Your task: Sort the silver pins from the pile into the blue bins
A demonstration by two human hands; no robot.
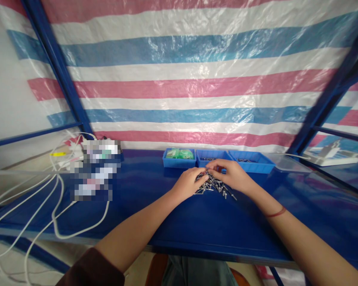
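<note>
A loose pile of thin metal pins that look like blind rivets (214, 185) lies on the blue table. My left hand (187, 183) is closed at the pile's left side, its fingers curled over some of the rivets. From the right, my right hand (231, 174) reaches over the pile with thumb and forefinger pinched near my left fingertips. What sits in that pinch is too small to make out. Just behind the hands are a middle blue bin (200, 154) with some metal pieces and a right blue bin (264, 163) with similar pieces.
A left blue bin (179, 163) holds green and clear plastic packets. White cables (58, 198) run over the table's left side beside a blurred-out object (97, 174). A clear plastic lid or tray (292, 163) lies right of the bins. Blue frame posts (325, 99) and striped sheeting stand behind.
</note>
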